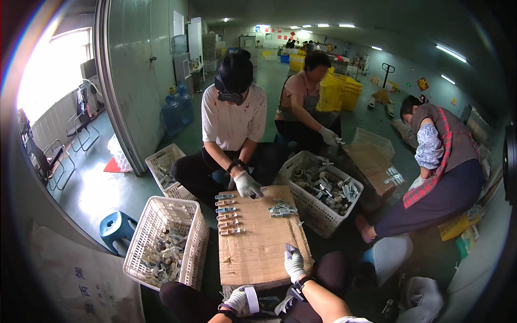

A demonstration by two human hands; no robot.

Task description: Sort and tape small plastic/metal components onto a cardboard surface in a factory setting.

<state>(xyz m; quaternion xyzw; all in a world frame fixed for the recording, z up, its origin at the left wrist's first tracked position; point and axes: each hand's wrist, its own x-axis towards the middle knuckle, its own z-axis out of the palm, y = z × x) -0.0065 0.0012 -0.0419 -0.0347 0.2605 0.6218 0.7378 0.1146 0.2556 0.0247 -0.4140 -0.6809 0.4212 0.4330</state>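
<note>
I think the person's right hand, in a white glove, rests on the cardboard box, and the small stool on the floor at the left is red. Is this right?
Not quite. The head view shows the right hand in a white glove resting on the cardboard box, but the small stool on the floor at the left is blue, not red.

A factory sorting floor: white plastic lattice baskets of small parts flank a flattened brown cardboard box, stacked yellow plastic crates far behind it.

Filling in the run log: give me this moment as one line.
left hand: gloved, low at cardboard box near edge, grip unclear | right hand: gloved, resting on box top | left: white basket of small parts
</note>
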